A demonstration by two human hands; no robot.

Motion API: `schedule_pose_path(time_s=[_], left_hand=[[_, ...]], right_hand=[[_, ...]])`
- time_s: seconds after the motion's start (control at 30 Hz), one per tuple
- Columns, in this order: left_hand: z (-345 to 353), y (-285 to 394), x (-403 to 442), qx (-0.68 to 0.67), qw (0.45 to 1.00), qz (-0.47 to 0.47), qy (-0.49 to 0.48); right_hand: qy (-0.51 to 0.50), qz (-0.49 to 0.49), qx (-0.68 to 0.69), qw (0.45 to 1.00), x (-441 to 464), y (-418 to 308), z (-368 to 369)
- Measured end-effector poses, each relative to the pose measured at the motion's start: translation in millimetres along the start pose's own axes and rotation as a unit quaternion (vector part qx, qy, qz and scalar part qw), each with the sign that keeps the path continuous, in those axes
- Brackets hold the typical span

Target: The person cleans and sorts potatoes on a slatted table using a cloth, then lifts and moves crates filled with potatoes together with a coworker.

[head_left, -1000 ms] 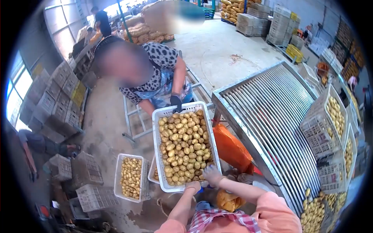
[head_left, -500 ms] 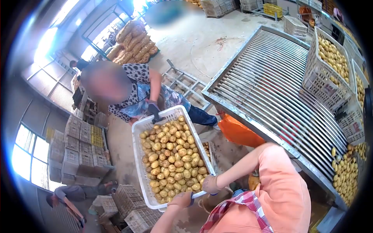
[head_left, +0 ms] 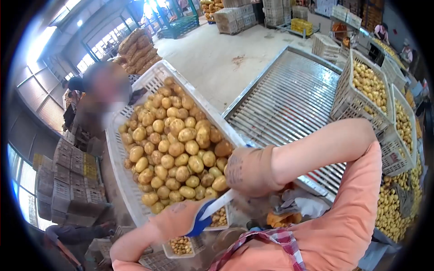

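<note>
A white plastic crate (head_left: 128, 198) full of potatoes (head_left: 176, 144) is held up in front of me, tilted toward the slatted metal rack. My left hand (head_left: 181, 219), in a tan and blue work glove, is wrapped around its near rim at the lower corner. At the near right corner my right hand (head_left: 253, 171), gloved too, grips the same crate; its fingertips are partly hidden. Across from me a co-worker's dark-gloved hand (head_left: 137, 95) is at the far rim.
The slatted metal rack (head_left: 289, 90) stands to the right. Crates of potatoes (head_left: 361, 90) line its far side, and loose potatoes (head_left: 393, 212) lie at lower right. Smaller crates of potatoes (head_left: 181, 245) sit below. Stacked crates (head_left: 72, 180) stand left, filled sacks (head_left: 135, 52) behind.
The potato crate has risen closer to my head, with both my hands still on it. The co-worker has lifted the far end, and my view has shifted.
</note>
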State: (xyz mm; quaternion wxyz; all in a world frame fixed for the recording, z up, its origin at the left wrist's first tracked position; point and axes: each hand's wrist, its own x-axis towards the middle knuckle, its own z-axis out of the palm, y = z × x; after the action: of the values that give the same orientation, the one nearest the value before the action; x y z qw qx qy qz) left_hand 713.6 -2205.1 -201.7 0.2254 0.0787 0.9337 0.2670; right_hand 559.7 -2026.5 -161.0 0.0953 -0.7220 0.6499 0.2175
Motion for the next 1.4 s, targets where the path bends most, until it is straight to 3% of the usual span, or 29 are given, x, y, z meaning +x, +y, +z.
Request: schedule_pose_path(time_s=[0.03,0.07,0.13,0.2,0.23,0.33,0.4,0.47,0.5,0.53,0.6,0.63,0.7,0.87,1.03,1.1,1.13,1.2,1.27,1.4], left_hand=[[-6.4,3.4,18.2,-0.024,0.999,-0.037,-0.018],[7.5,-25.2,36.0,0.005,0.999,0.022,0.044],[-2.2,-9.5,78.0,0.050,0.998,0.015,0.045],[1.5,-18.7,130.3,0.072,0.996,0.004,0.049],[-17.2,-4.5,144.1,0.131,0.990,-0.045,0.009],[-43.5,-29.1,177.2,0.037,0.996,0.013,0.084],[-52.5,-27.2,186.1,0.122,0.978,0.060,0.155],[-44.1,-9.5,182.9,0.291,0.909,0.068,0.291],[-36.3,-5.1,178.0,0.289,0.872,0.087,0.386],[-25.1,-11.6,171.5,0.294,0.875,0.094,0.373],[-18.8,-30.9,161.2,0.303,0.838,-0.049,0.450],[-25.1,-32.7,173.6,0.305,0.844,-0.041,0.440],[-20.7,-37.2,188.5,0.366,0.741,0.006,0.563],[-37.2,-24.9,228.0,0.319,0.797,-0.082,0.506],[-36.1,-22.6,247.6,0.334,0.800,-0.135,0.480],[-36.4,-21.8,245.3,0.371,0.778,-0.094,0.498],[-35.0,-21.0,245.0,0.363,0.776,-0.116,0.502],[-36.7,-20.6,246.1,0.360,0.780,-0.061,0.508],[-34.5,-21.3,248.4,0.378,0.764,-0.063,0.518],[-32.5,-20.9,247.4,0.368,0.765,-0.077,0.523]], right_hand=[[-0.006,0.008,-0.010,1.000,-3.9,10.7,5.2],[-0.003,0.032,-0.015,0.999,-7.7,22.4,11.7],[-0.002,0.061,-0.036,0.998,-12.6,50.2,38.1],[0.032,0.128,-0.019,0.991,-11.5,82.7,78.9],[0.105,0.161,0.016,0.981,-10.1,98.9,94.0],[0.160,0.184,0.031,0.969,-16.3,151.0,107.0],[0.185,0.211,0.075,0.957,-20.6,170.7,113.2],[0.255,0.203,0.088,0.941,-20.9,194.6,138.1],[0.269,0.217,0.085,0.935,-20.3,204.0,144.7],[0.281,0.236,0.081,0.927,-21.0,214.9,148.7],[0.295,0.255,0.114,0.914,-23.8,234.2,153.0],[0.311,0.267,0.097,0.907,-25.7,245.1,156.5],[0.337,0.274,0.070,0.898,-19.9,253.9,173.6],[0.416,0.293,0.017,0.861,-5.4,296.7,183.7],[0.394,0.323,0.019,0.860,-10.9,301.9,174.6],[0.434,0.309,0.012,0.846,-5.4,309.5,180.3],[0.460,0.301,0.006,0.836,-2.3,314.5,187.7],[0.454,0.348,0.044,0.819,-0.9,313.7,188.3],[0.472,0.317,0.059,0.821,-4.3,312.1,188.4],[0.432,0.386,0.067,0.812,0.5,311.3,185.0]])
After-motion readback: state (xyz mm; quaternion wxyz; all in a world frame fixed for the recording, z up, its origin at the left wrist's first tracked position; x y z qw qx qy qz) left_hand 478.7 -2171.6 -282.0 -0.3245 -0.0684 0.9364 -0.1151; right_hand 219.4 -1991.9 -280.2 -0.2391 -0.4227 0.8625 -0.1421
